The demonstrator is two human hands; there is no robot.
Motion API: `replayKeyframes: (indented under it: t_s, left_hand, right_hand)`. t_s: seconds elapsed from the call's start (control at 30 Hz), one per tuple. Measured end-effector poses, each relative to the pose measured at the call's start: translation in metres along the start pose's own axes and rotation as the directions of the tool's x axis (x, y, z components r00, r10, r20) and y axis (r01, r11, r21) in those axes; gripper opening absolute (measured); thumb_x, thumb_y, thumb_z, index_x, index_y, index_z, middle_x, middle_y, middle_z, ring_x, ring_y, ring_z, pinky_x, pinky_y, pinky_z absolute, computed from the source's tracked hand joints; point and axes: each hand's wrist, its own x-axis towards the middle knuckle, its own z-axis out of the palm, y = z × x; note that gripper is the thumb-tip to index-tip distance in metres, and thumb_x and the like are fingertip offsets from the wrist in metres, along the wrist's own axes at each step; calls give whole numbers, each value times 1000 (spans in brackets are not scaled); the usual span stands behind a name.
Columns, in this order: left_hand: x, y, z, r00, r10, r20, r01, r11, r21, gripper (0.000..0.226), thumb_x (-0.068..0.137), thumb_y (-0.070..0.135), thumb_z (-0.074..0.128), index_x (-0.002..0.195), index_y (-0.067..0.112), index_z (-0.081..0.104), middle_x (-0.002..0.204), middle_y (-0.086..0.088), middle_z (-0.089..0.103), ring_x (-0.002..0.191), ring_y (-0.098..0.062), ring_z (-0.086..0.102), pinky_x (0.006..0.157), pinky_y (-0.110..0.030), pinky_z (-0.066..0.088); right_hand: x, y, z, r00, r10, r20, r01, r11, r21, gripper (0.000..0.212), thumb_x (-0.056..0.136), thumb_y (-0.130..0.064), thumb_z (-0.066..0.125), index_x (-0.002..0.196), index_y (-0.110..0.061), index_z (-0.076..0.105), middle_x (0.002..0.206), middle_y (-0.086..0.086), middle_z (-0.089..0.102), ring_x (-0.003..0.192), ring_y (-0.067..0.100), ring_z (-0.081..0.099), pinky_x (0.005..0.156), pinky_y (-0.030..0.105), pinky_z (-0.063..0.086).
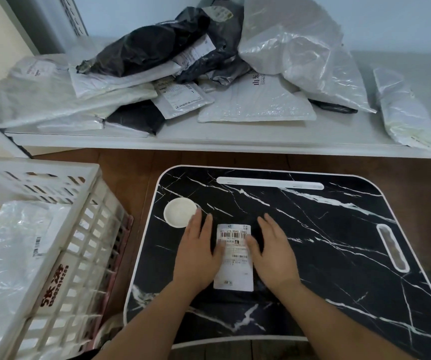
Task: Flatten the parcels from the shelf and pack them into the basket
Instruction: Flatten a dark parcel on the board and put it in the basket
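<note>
A black parcel with a white shipping label [234, 261] lies flat on the black marble-pattern lap table [339, 229]. My left hand [197, 253] presses on its left side with straight fingers. My right hand [271, 253] presses flat on its right side. The white slatted basket [79, 229] stands at the left and holds a clear-wrapped white parcel [14, 255]. On the white shelf [209, 141] behind the table lies a heap of black, grey and white parcels [183, 63].
A white round dish [180, 212] is set in the table's left corner, a white slot [270, 183] runs along its far edge, and a handle cutout [392, 247] is at its right. Brown wooden floor shows around the table. A long white parcel [404, 107] lies at the shelf's right end.
</note>
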Motion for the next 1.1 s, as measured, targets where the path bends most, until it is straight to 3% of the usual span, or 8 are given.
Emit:
replayKeyframes:
  t_s: [0.07, 0.13, 0.23, 0.33, 0.7, 0.8, 0.9, 1.1]
  left_hand:
    - [-5, 2, -11, 952, -264, -157, 232, 953, -194, 58, 96, 37, 51, 147, 15, 34, 152, -5, 30, 137, -20, 34, 109, -34, 33]
    - [-10, 5, -19, 869, -476, -134, 405, 840, -361, 44, 93, 33, 58, 131, 11, 51, 130, -8, 51, 114, -23, 54, 93, -34, 45]
    - [-10, 5, -26, 763, -628, 153, 579, 561, -591, 42, 88, 30, 68, 119, 3, 60, 111, -9, 65, 103, -26, 61, 88, -32, 48]
    - [-7, 2, -37, 681, -544, 490, 669, 189, -719, 50, 69, 20, 85, 110, 0, 66, 98, -17, 71, 93, -35, 66, 89, -48, 54]
    - [-13, -11, -106, 869, -181, 461, 493, 226, -840, 29, 84, -3, 68, 108, 11, 60, 101, -16, 71, 93, -33, 68, 82, -49, 55]
    - [-14, -29, -131, 921, -171, 351, 386, 268, -883, 40, 80, -8, 69, 114, 10, 56, 111, -16, 68, 99, -32, 67, 87, -49, 54]
    - [-17, -59, -161, 944, -169, 284, 321, 265, -909, 46, 77, -9, 72, 113, 14, 56, 111, -14, 68, 104, -34, 65, 89, -52, 53]
    - [-33, -135, -230, 951, -213, 224, 276, 264, -924, 29, 82, 4, 73, 107, 14, 64, 103, -11, 73, 99, -30, 69, 90, -50, 54]
  right_hand:
    - [0, -1, -7, 963, 226, -149, -214, 972, 91, 49, 97, -39, 51, 135, -7, 50, 137, 9, 50, 123, 22, 47, 101, 31, 38]
    - [0, -6, -11, 902, 423, -82, -399, 892, 214, 45, 94, -38, 58, 123, -5, 58, 121, 13, 61, 110, 27, 56, 91, 32, 43]
    - [1, -14, -16, 807, 568, 162, -576, 696, 429, 40, 88, -37, 68, 106, -2, 65, 110, 13, 67, 101, 30, 61, 90, 35, 47]
    - [-1, -23, -20, 744, 587, 319, -632, 465, 620, 27, 80, -31, 78, 79, -7, 64, 94, 13, 69, 87, 31, 64, 89, 44, 53]
    - [-2, -79, -38, 840, 494, 227, -486, 495, 720, 19, 91, -20, 68, 76, -9, 60, 93, 15, 70, 84, 29, 64, 89, 48, 53]
    - [-1, -123, -39, 880, 398, 260, -448, 516, 730, 31, 90, -23, 68, 114, -6, 60, 104, 17, 68, 91, 33, 65, 84, 47, 54]
    - [3, -168, -29, 913, 299, 276, -401, 544, 737, 20, 90, -13, 67, 108, -4, 63, 92, 17, 70, 81, 32, 67, 71, 39, 54]
    - [21, -264, 16, 965, 96, 243, -247, 640, 728, 12, 86, -6, 71, 95, -7, 64, 95, 14, 71, 83, 27, 68, 75, 38, 55]
